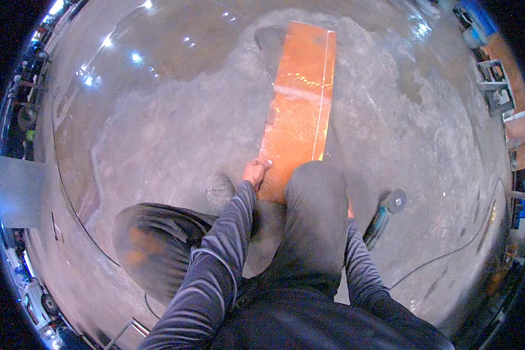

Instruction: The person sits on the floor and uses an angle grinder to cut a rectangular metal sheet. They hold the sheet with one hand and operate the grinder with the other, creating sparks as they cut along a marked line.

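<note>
A long orange sheet [297,125], probably metal, stretches away from me over the concrete floor. A thin pale line runs lengthwise near its right edge, and a whitish band crosses its middle. My left hand [255,172] is closed on the sheet's near left edge, thumb on top. Behind my raised right knee [316,186], most of my right hand [350,207] is hidden; only a sliver of skin shows beside the knee, so its fingers cannot be seen. Right of that knee, an angle grinder [385,216] with a teal body and a grey disc lies on the floor.
A dark cable [449,252] curves over the floor at the right, and another line [70,198] runs along the left. My shoe [220,189] is beside my left hand. A grey panel [20,191] stands at the far left; shelving and clutter [496,87] line the right rim.
</note>
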Demonstrator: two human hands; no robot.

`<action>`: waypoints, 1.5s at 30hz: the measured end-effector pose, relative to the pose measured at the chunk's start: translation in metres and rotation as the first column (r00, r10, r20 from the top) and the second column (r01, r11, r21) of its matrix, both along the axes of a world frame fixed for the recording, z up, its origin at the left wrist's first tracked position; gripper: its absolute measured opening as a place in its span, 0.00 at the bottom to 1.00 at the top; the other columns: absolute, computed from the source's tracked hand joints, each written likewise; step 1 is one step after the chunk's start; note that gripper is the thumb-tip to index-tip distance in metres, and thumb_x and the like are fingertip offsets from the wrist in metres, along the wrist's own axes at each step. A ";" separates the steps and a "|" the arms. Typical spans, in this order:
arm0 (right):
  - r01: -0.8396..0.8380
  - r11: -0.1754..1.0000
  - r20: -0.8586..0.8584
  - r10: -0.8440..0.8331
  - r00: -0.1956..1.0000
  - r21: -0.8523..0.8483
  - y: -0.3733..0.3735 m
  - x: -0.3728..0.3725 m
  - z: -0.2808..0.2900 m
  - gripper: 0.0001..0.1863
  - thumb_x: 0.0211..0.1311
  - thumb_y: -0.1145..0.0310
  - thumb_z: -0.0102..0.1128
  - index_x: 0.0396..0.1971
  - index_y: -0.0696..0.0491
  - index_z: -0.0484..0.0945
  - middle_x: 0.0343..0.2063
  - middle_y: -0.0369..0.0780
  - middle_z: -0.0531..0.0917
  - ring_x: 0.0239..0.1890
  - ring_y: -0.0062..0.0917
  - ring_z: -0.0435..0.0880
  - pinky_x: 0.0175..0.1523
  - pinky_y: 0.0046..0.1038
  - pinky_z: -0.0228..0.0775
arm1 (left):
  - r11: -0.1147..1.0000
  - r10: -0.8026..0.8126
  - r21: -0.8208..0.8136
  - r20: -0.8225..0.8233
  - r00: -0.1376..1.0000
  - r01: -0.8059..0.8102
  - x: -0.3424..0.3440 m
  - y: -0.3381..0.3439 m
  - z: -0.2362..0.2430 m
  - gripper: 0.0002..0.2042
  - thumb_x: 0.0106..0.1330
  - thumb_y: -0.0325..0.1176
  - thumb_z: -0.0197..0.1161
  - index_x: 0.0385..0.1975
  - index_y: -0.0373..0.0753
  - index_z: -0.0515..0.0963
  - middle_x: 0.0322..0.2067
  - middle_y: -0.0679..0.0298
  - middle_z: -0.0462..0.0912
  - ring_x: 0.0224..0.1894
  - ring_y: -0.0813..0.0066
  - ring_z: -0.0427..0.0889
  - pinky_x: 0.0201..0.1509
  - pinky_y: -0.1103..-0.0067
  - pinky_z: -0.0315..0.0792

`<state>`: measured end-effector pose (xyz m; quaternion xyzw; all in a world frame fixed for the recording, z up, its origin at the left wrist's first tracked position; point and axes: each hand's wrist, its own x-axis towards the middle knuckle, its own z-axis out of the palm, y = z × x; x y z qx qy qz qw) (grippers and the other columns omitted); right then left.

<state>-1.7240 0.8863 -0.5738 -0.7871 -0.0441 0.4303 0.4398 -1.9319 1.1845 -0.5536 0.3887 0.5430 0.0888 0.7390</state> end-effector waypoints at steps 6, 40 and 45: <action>-0.160 0.954 0.219 0.218 0.951 -0.252 -0.008 0.017 -0.030 0.29 0.66 0.51 0.56 0.60 0.55 0.73 0.54 0.44 0.80 0.54 0.34 0.79 0.58 0.36 0.70 | 0.999 0.036 -0.029 0.100 0.994 -0.033 0.017 -0.020 -0.015 0.17 0.62 0.33 0.67 0.49 0.31 0.79 0.43 0.56 0.85 0.40 0.63 0.85 0.47 0.68 0.77; -0.127 0.976 0.316 0.179 0.932 -0.177 -0.032 -0.024 -0.015 0.22 0.65 0.56 0.56 0.50 0.57 0.80 0.47 0.54 0.83 0.51 0.48 0.82 0.55 0.40 0.72 | 0.912 -0.008 0.377 -0.380 0.925 0.163 0.010 -0.011 0.035 0.19 0.60 0.43 0.64 0.42 0.31 0.81 0.40 0.47 0.86 0.45 0.54 0.85 0.51 0.67 0.74; -0.129 0.981 0.297 0.167 0.940 -0.145 -0.024 -0.030 -0.019 0.22 0.64 0.56 0.57 0.49 0.57 0.80 0.47 0.53 0.84 0.50 0.47 0.82 0.55 0.39 0.72 | 0.899 0.063 0.417 -0.428 0.902 0.135 0.007 -0.025 0.055 0.20 0.58 0.45 0.65 0.40 0.32 0.82 0.39 0.47 0.86 0.44 0.53 0.85 0.50 0.66 0.74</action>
